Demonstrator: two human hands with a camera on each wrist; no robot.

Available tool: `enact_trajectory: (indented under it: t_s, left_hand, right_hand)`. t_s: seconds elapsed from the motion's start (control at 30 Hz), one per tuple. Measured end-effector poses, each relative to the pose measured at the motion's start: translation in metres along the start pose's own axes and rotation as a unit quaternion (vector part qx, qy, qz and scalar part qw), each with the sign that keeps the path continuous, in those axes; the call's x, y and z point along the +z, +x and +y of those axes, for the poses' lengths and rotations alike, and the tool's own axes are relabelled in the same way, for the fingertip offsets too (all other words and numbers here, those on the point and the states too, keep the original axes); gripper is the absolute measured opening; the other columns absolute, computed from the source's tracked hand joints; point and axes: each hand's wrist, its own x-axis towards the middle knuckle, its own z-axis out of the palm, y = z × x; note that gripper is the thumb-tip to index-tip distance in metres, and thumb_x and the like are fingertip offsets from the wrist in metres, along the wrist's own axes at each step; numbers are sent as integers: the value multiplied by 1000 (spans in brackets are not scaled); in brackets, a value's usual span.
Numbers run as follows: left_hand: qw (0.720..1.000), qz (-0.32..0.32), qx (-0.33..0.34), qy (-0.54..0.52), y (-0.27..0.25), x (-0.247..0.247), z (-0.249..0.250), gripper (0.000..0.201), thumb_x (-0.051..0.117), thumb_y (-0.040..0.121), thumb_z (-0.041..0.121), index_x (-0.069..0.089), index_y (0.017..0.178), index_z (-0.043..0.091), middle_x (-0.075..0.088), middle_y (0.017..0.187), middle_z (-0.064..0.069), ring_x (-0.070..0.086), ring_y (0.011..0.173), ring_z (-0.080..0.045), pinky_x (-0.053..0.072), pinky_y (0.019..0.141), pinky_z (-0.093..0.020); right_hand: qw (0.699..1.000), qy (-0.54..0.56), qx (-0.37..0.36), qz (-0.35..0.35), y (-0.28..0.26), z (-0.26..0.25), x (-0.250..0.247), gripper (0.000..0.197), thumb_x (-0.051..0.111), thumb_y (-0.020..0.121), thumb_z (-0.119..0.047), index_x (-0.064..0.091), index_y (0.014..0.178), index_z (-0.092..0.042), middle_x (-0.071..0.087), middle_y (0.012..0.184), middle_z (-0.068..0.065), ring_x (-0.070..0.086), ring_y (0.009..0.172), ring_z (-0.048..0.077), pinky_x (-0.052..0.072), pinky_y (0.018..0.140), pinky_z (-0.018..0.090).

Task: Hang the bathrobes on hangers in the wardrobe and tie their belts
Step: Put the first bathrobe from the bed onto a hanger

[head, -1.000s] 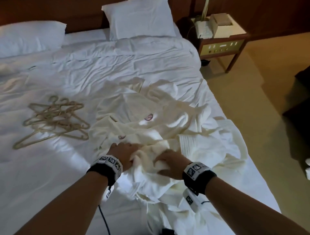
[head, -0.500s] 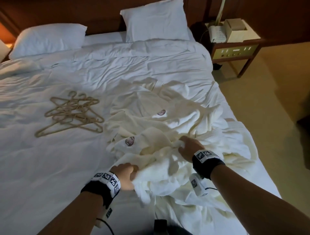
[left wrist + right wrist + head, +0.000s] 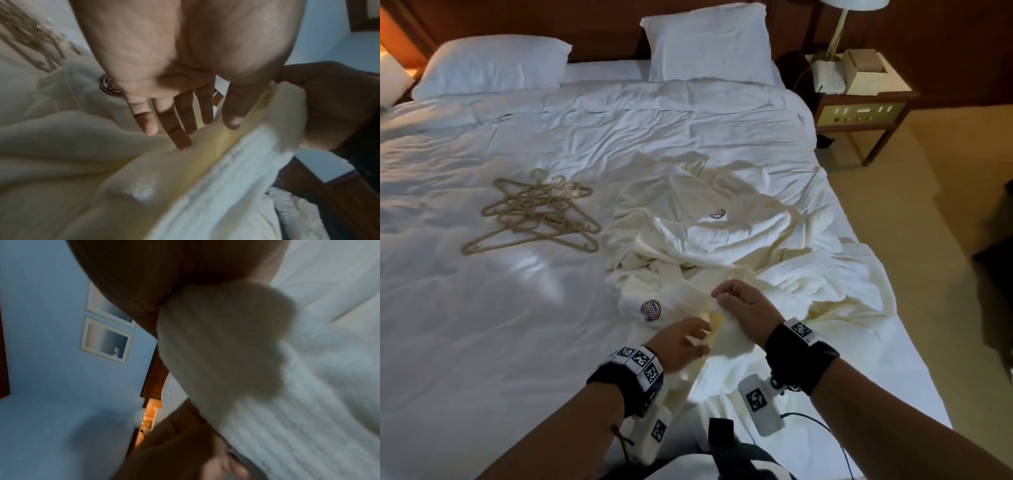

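Observation:
A heap of cream bathrobes (image 3: 726, 240) with round dark emblems lies on the right half of the white bed (image 3: 517, 325). My right hand (image 3: 739, 308) grips a bunched fold of a ribbed bathrobe (image 3: 226, 345) and holds it up near the bed's front edge. My left hand (image 3: 685, 339) is beside it with straight fingers (image 3: 180, 123) reaching onto the lifted fold (image 3: 205, 162); it holds nothing. Several beige hangers (image 3: 534, 212) lie tangled on the bed to the left of the robes. No belt can be made out.
Two white pillows (image 3: 709, 44) lean on the wooden headboard. A bedside table (image 3: 859, 113) with a phone, a box and a lamp stands at the right. Beige carpet (image 3: 928, 240) runs along the bed's right side. Framed pictures (image 3: 107, 337) hang on the wall.
My left hand let go of the robe fabric and opened. My right hand closed on a fold and drew it toward me. The view tilted up toward the headboard.

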Motion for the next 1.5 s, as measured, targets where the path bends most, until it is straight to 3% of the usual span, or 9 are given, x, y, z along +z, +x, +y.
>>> enact_trajectory:
  t_s: [0.27,0.53,0.77,0.9,1.0,1.13,1.27,1.4,1.5]
  left_hand:
    - [999,-13,29,19,-23,33,13,70,56,68,75,53,113,21,59,108,5,56,96,-12,41,84,-27]
    - [977,170,-50,-121,-47,-23,-5,49,51,92,50,62,85,3,68,83,-19,61,73,-23,48,69,-34]
    - [892,101,-128,-422,-84,-78,-18,45,69,83,39,67,107,1,69,109,-18,66,101,-31,50,95,-50]
    - [865,45,-126,-484,-101,-84,-15,30,60,92,23,63,109,-1,68,99,-17,70,80,-25,58,62,-36]
    - [894,-26,-94,-437,-115,-88,-14,24,45,100,18,60,105,0,69,77,-14,69,61,-21,54,47,-30]
    - [942,-55,-26,-330,-123,-98,-25,32,33,99,9,56,120,1,70,108,-18,69,94,-32,52,83,-41]
    - [993,-10,117,10,-121,-102,-32,68,47,87,1,32,142,37,58,132,3,65,106,-18,50,96,-40]
    - [891,-58,259,368,-124,-75,-11,113,45,77,-18,-12,144,53,-8,161,3,17,144,-14,39,105,-34]
    - [871,-74,282,395,-119,-58,8,72,46,94,5,21,145,49,-2,161,4,5,146,-10,21,111,-25]
  right_hand:
    - [988,95,-28,115,-23,-19,12,4,69,78,-24,67,81,-26,56,66,-4,52,66,21,43,63,36]
    - [974,-62,80,202,-55,9,42,59,58,80,3,49,131,-25,49,126,9,53,116,25,50,89,36]
    - [940,-324,69,-79,-81,26,184,113,74,72,-59,0,154,-31,-7,157,-4,-3,145,20,10,118,40]
    - [963,-179,53,192,-81,39,213,82,66,72,-67,41,140,-28,51,136,-3,47,127,16,36,102,26]
    - [960,-33,41,276,-104,44,206,30,63,78,-30,63,107,-35,71,103,-8,65,98,13,52,87,35]
    - [951,16,35,308,-144,42,207,24,50,66,-29,66,82,-21,68,70,-5,62,66,11,51,62,37]
    - [954,-75,45,286,-171,32,197,45,51,69,-45,65,82,-5,67,64,4,61,57,19,50,58,44]
    - [944,-260,14,200,-191,11,202,43,53,71,-61,64,94,-26,70,82,-3,66,76,13,52,67,30]
    - [913,-384,68,119,-210,1,209,40,58,76,-58,60,101,-27,68,90,0,65,82,23,51,70,31]
